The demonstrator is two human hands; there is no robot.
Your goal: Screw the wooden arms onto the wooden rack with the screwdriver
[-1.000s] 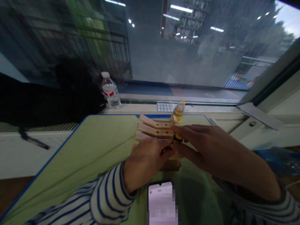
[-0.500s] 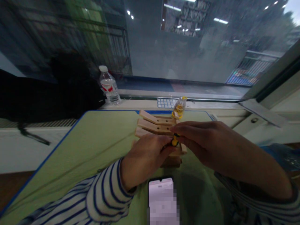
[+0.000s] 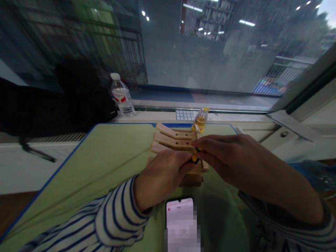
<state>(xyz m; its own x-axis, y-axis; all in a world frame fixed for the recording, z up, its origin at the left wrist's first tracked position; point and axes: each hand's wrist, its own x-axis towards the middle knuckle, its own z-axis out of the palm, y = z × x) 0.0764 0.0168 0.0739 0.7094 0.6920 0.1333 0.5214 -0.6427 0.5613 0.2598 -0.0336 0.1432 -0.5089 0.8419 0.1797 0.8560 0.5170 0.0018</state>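
On the table stands a small wooden assembly (image 3: 172,141) of several angled slats with drilled holes, joined along a bar at its right. My left hand (image 3: 166,171) is closed over its near part, with thumb and forefinger pinching a small yellow-and-black piece (image 3: 194,158). Close above and to the right, my right hand (image 3: 225,154) is closed in a pinch on the upper end of what looks like the same piece. Both sets of fingertips nearly meet there. The piece's kind cannot be made out, and the slats beneath my hands are partly hidden.
A phone (image 3: 180,213) with a lit screen lies in front of the assembly on the pale green table (image 3: 105,154). Behind stands a small clear bottle with yellow markings (image 3: 201,120). A water bottle (image 3: 123,96) and a black bag (image 3: 78,101) rest by the window.
The yellow-and-black piece looks slightly turned between my fingers, more of it showing by my right fingertips. Both hands stay in nearly the same place.
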